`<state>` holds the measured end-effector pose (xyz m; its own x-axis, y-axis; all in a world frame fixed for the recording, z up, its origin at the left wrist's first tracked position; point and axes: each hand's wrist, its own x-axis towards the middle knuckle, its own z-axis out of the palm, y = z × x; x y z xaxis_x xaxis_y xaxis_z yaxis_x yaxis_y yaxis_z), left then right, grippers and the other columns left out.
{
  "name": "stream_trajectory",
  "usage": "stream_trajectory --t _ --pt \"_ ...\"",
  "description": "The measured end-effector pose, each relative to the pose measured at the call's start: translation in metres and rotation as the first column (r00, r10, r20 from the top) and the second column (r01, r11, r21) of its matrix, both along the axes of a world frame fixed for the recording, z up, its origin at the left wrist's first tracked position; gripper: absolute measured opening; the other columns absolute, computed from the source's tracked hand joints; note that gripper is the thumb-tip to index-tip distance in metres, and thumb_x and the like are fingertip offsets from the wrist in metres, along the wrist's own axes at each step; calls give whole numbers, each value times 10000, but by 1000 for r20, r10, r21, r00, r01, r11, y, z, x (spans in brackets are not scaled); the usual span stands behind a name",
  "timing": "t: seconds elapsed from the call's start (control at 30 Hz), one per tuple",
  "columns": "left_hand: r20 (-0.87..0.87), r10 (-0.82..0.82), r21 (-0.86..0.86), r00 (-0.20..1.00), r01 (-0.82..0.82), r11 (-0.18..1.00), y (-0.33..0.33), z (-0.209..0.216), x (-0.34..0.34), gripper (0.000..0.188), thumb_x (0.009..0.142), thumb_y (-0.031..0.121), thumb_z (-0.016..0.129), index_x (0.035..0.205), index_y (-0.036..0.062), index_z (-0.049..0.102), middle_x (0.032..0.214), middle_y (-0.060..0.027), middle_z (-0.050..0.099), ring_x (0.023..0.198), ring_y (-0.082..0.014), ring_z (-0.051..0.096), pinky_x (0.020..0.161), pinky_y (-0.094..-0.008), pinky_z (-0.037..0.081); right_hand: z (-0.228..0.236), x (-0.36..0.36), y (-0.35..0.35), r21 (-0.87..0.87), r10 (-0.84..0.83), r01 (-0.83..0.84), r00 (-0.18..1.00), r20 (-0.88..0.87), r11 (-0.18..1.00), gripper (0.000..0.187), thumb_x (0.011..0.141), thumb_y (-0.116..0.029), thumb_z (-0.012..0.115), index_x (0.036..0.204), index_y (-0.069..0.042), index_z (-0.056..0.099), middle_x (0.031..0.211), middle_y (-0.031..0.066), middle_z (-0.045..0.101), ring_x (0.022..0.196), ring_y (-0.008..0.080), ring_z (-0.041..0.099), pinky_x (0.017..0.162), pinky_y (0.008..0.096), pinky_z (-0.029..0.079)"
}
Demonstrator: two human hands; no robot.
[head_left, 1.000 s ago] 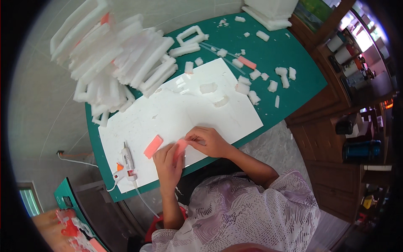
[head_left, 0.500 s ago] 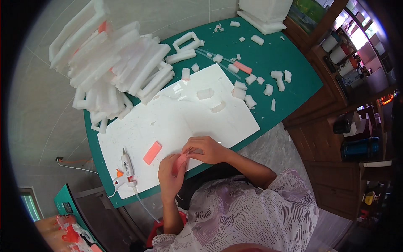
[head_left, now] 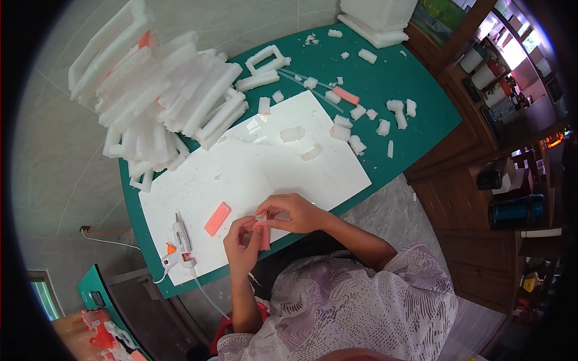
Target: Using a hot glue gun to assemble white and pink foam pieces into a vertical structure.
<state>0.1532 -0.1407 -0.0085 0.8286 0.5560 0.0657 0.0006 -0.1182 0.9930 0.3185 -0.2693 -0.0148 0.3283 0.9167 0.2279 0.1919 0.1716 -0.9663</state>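
Observation:
Between my two hands is a pink foam piece point(head_left: 265, 239), its lower end hanging by the board's near edge. My left hand point(head_left: 241, 248) pinches it from the left with thumb and fingers. From the right, my right hand point(head_left: 297, 215) has its fingertips closed at the top of the piece, where a small whitish bit shows; my fingers partly cover it. A second pink foam strip point(head_left: 217, 218) lies on the white board point(head_left: 241, 165), just beyond my left hand. Further left, a white glue gun point(head_left: 182, 237) rests with a clear glue stick out of its back.
A tall pile of white foam frames point(head_left: 171, 90) fills the far left of the green table point(head_left: 421, 78). Foam scraps point(head_left: 359, 144), clear glue sticks point(head_left: 328, 100) and another pink strip point(head_left: 347, 96) lie beyond the board. A white foam block point(head_left: 379, 18) stands at the back.
Both hands have shifted slightly left. My left fingers have moved up along the pink foam piece, which now hangs more upright and shows more of its lower part.

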Motion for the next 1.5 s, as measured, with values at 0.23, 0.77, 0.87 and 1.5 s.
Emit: stream_trajectory --t 0.23,0.77,0.87,1.5 --pt "-51 -58 -1 997 58 998 1 -1 1 186 920 -11 674 1101 -34 638 899 -65 706 789 -84 615 680 -211 472 -1 1 -1 -30 -19 18 1000 -15 999 210 912 -73 699 1099 2 642 978 100 698 922 186 695 856 322 570" --pt "-21 -59 12 998 59 998 0 -3 3 137 924 -12 669 1058 -35 657 865 -57 701 754 -76 609 670 -213 475 3 0 0 -39 -20 21 999 26 999 241 905 -113 699 1105 -21 601 894 87 699 876 215 698 847 335 547" --pt "-26 -33 0 999 33 999 0 -4 0 141 926 -15 662 1065 -33 650 866 -59 700 751 -77 610 665 -213 475 7 -1 2 -25 -13 13 1000 -11 1000 256 903 -101 698 1120 -17 591 909 100 690 878 210 695 849 329 549" --pt "-10 -51 -43 999 50 998 2 -1 -2 150 921 -3 670 1066 -35 646 899 -70 707 814 -95 622 747 -237 497 6 -1 1 -33 -46 50 992 116 998 121 855 -42 727 952 -16 660 874 83 671 803 181 679 726 300 529"
